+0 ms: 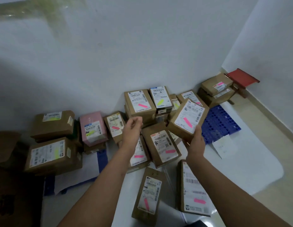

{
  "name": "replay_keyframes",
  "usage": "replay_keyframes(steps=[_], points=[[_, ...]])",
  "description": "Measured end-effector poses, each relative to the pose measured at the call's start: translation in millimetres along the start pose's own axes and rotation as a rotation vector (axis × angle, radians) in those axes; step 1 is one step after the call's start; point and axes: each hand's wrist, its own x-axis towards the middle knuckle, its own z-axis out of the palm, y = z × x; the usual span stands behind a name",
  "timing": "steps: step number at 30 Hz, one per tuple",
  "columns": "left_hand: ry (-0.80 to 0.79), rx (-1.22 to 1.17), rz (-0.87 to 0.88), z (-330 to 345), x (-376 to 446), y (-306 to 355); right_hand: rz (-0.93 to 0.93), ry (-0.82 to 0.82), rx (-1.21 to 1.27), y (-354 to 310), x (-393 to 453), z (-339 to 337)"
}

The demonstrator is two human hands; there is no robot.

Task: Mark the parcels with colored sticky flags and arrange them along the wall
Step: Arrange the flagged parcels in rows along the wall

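Against the white wall (142, 54), right hand (195, 141) grips a tilted parcel (187, 119); left hand (132, 128) hangs loosely curled, holding nothing.

The pale tiled floor (264, 161) carries a white sheet (250, 161) and a blue perforated mat (223, 123). Brown parcels (163, 146) lie on the sheet and stack along the wall (142, 54); a red stool (242, 77), somewhat blurred, stands in the corner.

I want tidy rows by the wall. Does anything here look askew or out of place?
Yes. Two pink-flagged parcels lie loose on the floor, away from the wall stacks. The right hand holds another parcel tilted.
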Motion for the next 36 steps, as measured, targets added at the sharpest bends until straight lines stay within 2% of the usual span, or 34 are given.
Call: replay_keyframes(steps=[3, 8, 14, 19, 22, 25, 29, 36], points=[[-0.061, 0.059, 0.006, 35, 7, 8, 0.03, 0.093, 0.015, -15, 30, -21], [-0.138, 0.068, -0.019, 84, 14, 13, 0.098, 0.132, 0.05, -45, 74, -37], [-0.202, 0.135, -0.091, 148, 36, 25, 0.025, 0.046, -0.007, -101, 150, -36], [-0.254, 0.216, -0.114, 193, 59, 43, 0.021, -0.014, -0.061, -156, 225, -10], [-0.23, 0.225, -0.139, 214, 74, 55, 0.004, -0.054, -0.076, -180, 264, 10], [-0.213, 0.266, -0.165, 230, 88, 59, 0.043, -0.082, 0.005, -194, 297, 26], [-0.211, 0.277, -0.188, 242, 96, 58, 0.104, -0.075, -0.159, -198, 325, 34], [-0.217, 0.296, -0.221, 251, 102, 56, -0.021, -0.022, -0.306, -195, 351, 31]])
